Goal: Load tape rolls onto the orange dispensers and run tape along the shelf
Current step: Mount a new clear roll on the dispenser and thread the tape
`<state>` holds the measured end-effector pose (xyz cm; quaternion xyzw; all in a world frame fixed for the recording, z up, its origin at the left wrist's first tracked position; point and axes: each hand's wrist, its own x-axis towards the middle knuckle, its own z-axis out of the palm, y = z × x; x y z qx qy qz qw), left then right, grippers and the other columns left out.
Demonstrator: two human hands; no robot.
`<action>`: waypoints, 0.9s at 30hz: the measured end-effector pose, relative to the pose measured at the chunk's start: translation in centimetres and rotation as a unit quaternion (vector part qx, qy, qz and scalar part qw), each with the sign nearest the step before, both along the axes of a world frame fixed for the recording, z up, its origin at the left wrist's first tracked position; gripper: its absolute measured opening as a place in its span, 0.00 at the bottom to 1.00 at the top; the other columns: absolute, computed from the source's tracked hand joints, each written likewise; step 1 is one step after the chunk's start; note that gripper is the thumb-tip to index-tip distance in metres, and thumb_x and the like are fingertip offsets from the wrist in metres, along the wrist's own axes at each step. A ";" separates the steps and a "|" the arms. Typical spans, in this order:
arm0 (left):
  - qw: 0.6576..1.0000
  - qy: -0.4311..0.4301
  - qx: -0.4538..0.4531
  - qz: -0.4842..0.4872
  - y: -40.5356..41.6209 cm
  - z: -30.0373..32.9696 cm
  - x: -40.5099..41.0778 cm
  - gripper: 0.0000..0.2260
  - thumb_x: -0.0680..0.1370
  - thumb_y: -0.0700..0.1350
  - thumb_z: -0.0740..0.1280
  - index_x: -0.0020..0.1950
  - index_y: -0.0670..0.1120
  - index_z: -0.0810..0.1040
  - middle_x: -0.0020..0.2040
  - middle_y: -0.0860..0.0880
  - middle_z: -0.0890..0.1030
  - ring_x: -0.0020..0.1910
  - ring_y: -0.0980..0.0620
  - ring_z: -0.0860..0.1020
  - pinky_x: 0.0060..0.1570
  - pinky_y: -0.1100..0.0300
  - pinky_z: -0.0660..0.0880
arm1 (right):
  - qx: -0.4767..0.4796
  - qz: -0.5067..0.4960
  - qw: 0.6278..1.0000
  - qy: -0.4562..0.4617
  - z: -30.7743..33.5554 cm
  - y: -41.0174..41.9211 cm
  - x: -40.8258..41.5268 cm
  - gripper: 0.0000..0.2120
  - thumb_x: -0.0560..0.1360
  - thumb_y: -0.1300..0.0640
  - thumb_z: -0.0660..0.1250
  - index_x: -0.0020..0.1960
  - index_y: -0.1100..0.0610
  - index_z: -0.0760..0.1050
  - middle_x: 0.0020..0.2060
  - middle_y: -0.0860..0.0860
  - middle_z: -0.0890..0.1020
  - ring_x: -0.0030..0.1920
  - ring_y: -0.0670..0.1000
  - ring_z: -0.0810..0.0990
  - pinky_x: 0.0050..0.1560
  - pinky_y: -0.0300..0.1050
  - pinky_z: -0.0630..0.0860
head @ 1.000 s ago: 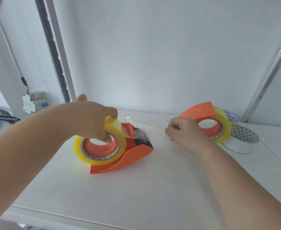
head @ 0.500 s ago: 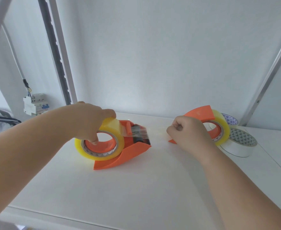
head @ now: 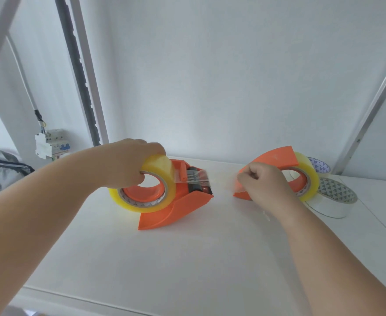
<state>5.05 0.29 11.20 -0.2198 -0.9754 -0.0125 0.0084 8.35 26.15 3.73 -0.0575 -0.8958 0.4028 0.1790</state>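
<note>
An orange dispenser (head: 176,208) stands on the white shelf (head: 187,258) with a yellowish tape roll (head: 157,165) on its hub. My left hand (head: 130,163) grips the top of that roll, thumb inside the core. A short clear tape end (head: 198,179) hangs over the dispenser's toothed blade. My right hand (head: 262,185) is a closed fist to the right of the blade, pinching a faint strip of clear tape (head: 230,185). Behind the fist stands a second orange dispenser (head: 271,158), also carrying a yellowish roll (head: 308,176).
Two spare rolls with triangle-printed cores lie at the right, one white (head: 333,201) and one behind it (head: 319,165). Slotted uprights rise at left (head: 82,71) and right (head: 369,110). A circuit breaker (head: 50,143) and grey bag (head: 0,169) sit beyond the left edge.
A second ago clear tape stretched from the left dispenser to my right hand. Now it has parted at the blade, and my right fist has drawn back towards the second dispenser.
</note>
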 end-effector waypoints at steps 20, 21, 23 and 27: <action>0.934 -0.077 0.349 0.010 0.4 -2.2 -2.0 0.21 0.71 0.37 0.64 0.57 0.59 0.71 0.42 0.51 0.77 0.36 0.50 0.76 0.37 0.56 0.74 | -0.374 0.112 0.918 -0.074 -1.6 -4.6 -0.8 0.14 0.75 0.50 0.67 0.58 0.52 0.69 0.43 0.57 0.80 0.36 0.51 0.78 0.41 0.45 0.78; 0.929 -0.078 0.362 0.020 0.6 -2.5 -2.2 0.20 0.69 0.39 0.64 0.55 0.61 0.71 0.42 0.51 0.78 0.37 0.48 0.76 0.39 0.53 0.75 | -0.381 0.112 0.916 -0.062 -1.6 -4.6 -0.8 0.14 0.75 0.50 0.67 0.57 0.50 0.68 0.45 0.59 0.79 0.36 0.51 0.78 0.42 0.45 0.79; 0.914 -0.088 0.393 0.039 0.8 -3.1 -2.4 0.20 0.67 0.42 0.65 0.54 0.63 0.71 0.40 0.51 0.78 0.36 0.47 0.76 0.39 0.52 0.74 | -0.387 0.121 0.914 -0.027 -1.5 -4.8 -0.6 0.10 0.77 0.53 0.65 0.55 0.48 0.67 0.40 0.56 0.78 0.35 0.50 0.77 0.43 0.46 0.79; 0.866 -0.117 0.484 0.038 1.5 -4.2 -2.4 0.20 0.72 0.33 0.64 0.57 0.55 0.73 0.41 0.47 0.76 0.36 0.49 0.74 0.37 0.56 0.72 | -0.365 0.110 0.923 0.047 -1.0 -4.9 0.1 0.05 0.79 0.57 0.61 0.51 0.47 0.70 0.39 0.52 0.77 0.32 0.45 0.77 0.39 0.44 0.74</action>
